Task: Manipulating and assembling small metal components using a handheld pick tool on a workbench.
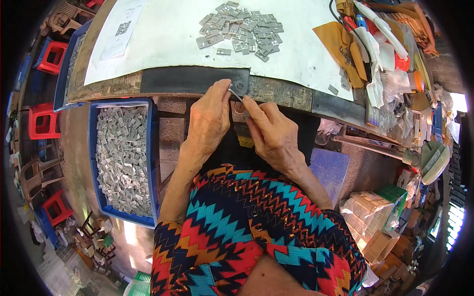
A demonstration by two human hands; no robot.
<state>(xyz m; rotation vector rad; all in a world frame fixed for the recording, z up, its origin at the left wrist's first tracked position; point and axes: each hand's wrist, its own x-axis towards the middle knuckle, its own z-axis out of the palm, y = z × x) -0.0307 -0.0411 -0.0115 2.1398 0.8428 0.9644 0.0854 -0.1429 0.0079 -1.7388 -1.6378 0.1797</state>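
A small metal part is pinched between the fingertips of the left hand and right hand, braced at the table edge; a crate of parts sits alongside.

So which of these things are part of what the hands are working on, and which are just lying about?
In use: left hand, right hand, small grey metal piece, loose pile of grey metal pieces, blue plastic crate.
Lying about: red plastic stools, white printed sheet.

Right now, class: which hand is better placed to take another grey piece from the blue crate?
Probably the left hand: the blue crate sits on its side, while the right hand would have to cross over.
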